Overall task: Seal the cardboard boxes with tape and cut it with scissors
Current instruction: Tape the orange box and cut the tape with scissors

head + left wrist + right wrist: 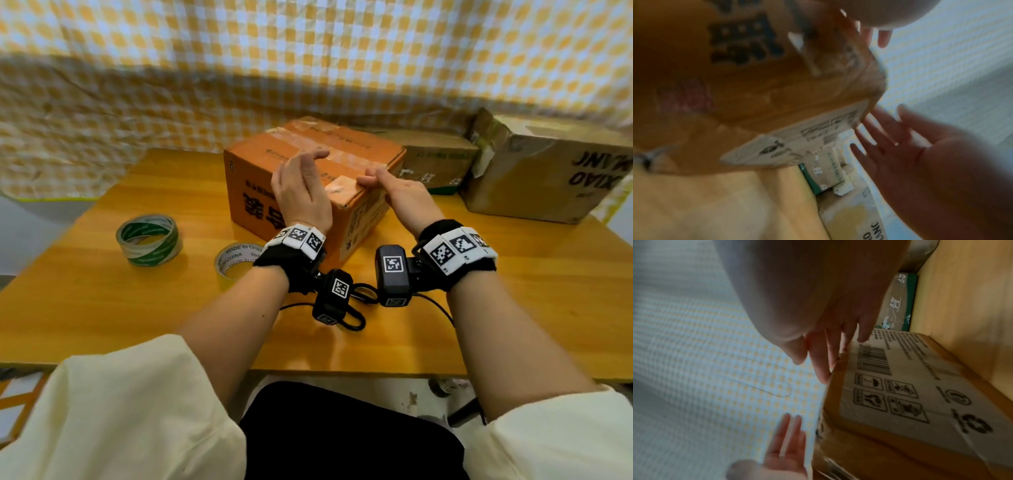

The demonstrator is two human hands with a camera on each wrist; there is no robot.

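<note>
Pressing tape down on orange box [308, 178], both hands on top near front-right corner.

Wrist views blurred w/ motion; scissors mostly hidden under wrist cams near table [513, 308] front edge, only dark loops visible. Left hand [301, 192] hovering over lid, fingers [313, 156] loosely spread, gripping nothing. Right hand [400, 195] w/ fingertips [368, 178] together, flat on taped edge at box corner. Tape rolls: green-white roll [149, 240] & clear roll [236, 262] left of box, clear one partly behind left wrist. Two brown boxes [534, 178] at back right, rightmost cut off by frame.

A yellow-checked cloth [239, 51] hangs behind the wooden table [513, 308].
</note>
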